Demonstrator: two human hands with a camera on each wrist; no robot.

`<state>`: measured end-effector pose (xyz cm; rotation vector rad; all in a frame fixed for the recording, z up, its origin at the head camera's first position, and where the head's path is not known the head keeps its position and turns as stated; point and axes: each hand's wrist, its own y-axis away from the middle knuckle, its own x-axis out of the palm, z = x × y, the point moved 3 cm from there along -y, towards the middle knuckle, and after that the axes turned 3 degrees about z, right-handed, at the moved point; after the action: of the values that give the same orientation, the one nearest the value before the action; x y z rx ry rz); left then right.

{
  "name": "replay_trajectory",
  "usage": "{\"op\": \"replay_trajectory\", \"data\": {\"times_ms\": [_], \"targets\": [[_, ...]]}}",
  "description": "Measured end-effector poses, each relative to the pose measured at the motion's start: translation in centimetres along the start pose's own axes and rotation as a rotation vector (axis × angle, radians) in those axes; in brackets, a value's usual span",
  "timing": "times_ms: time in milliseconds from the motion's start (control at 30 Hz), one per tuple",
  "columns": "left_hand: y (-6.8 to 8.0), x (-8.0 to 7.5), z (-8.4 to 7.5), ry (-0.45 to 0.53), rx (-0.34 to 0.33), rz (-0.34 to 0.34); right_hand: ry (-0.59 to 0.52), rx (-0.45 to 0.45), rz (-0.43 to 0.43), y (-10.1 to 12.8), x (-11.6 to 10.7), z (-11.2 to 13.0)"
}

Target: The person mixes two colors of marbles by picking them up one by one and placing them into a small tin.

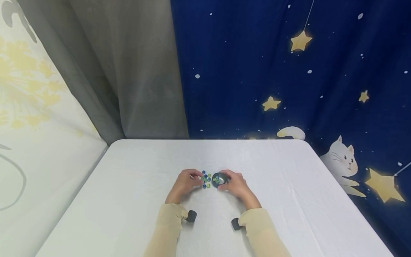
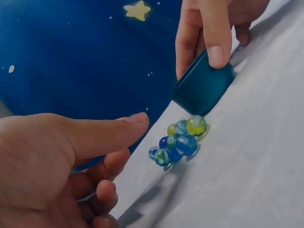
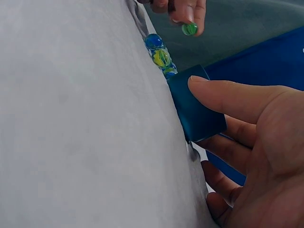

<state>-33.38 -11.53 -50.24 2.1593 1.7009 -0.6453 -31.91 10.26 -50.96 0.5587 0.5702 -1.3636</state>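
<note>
On the white table, a small dark teal cup (image 2: 206,85) is held by my right hand (image 1: 237,184), its thumb and fingers on opposite sides. Inside the cup (image 1: 222,181), several blue and green marbles show in the head view. A cluster of loose glass marbles (image 2: 178,142), blue, green and yellow-green, lies just left of the cup. My left hand (image 1: 187,182) is at the left side of this cluster. Between its thumb and finger it pinches a green marble (image 3: 189,29), seen in the right wrist view; the thumb hides it in the left wrist view.
The white table (image 1: 144,160) has rounded far corners. Behind it hang a grey curtain (image 1: 147,78) and a dark blue one (image 1: 231,71) with stars and a cat. Each sleeve cuff carries a black wrist device, such as the one on the left (image 1: 191,216).
</note>
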Motion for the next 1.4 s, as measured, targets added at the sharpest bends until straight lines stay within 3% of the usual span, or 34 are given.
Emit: {"op": "replay_trajectory", "data": {"times_ms": [200, 1100, 1400], "targets": [[-0.4, 0.5, -0.3, 0.074, 0.041, -0.017, 0.008, -0.005, -0.002, 0.0, 0.0, 0.0], [-0.4, 2.3, -1.7, 0.181, 0.033, -0.042, 0.021, -0.014, -0.003, -0.2, 0.0, -0.2], [-0.4, 3.0, -2.0, 0.165, 0.026, -0.078, 0.023, -0.018, -0.009, -0.1, -0.1, -0.3]]}}
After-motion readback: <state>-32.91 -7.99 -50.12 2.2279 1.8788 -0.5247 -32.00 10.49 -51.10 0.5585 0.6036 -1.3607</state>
